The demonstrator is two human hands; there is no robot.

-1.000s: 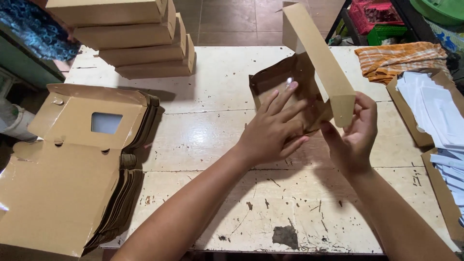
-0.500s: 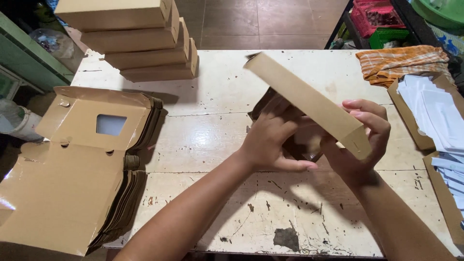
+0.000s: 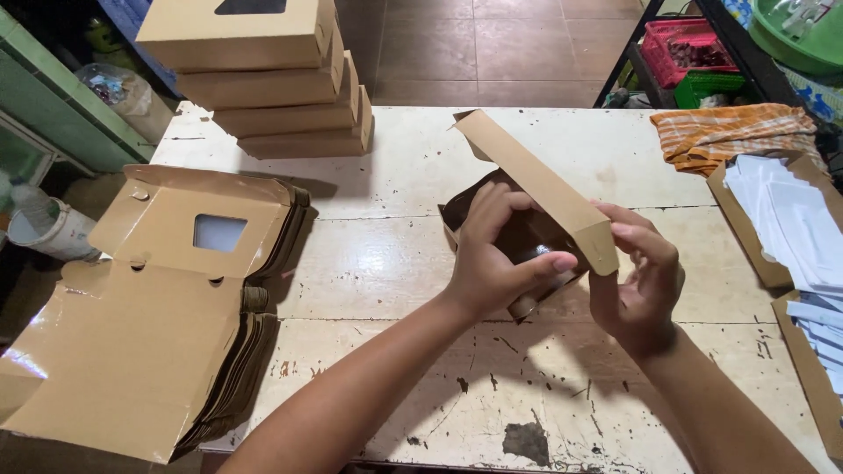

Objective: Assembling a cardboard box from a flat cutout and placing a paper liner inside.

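Note:
A brown cardboard box (image 3: 536, 189), partly folded, sits tilted over the middle of the worn white table (image 3: 395, 254). My left hand (image 3: 492, 254) presses inside its dark interior, thumb against the near corner. My right hand (image 3: 645, 276) grips the near right corner of the box's raised side wall. Both hands hold the box just above the tabletop.
A stack of flat windowed box blanks (image 3: 167, 298) lies at the table's left. Several finished boxes (image 3: 263, 79) are piled at the back left. An orange striped cloth (image 3: 729, 132) and a carton of white sheets (image 3: 790, 219) lie at the right. Red and green baskets (image 3: 694, 61) stand beyond.
The box's long side wall has swung down from upright to a low slant. My left hand has pushed deeper inside the box. My right hand has shifted to the near corner.

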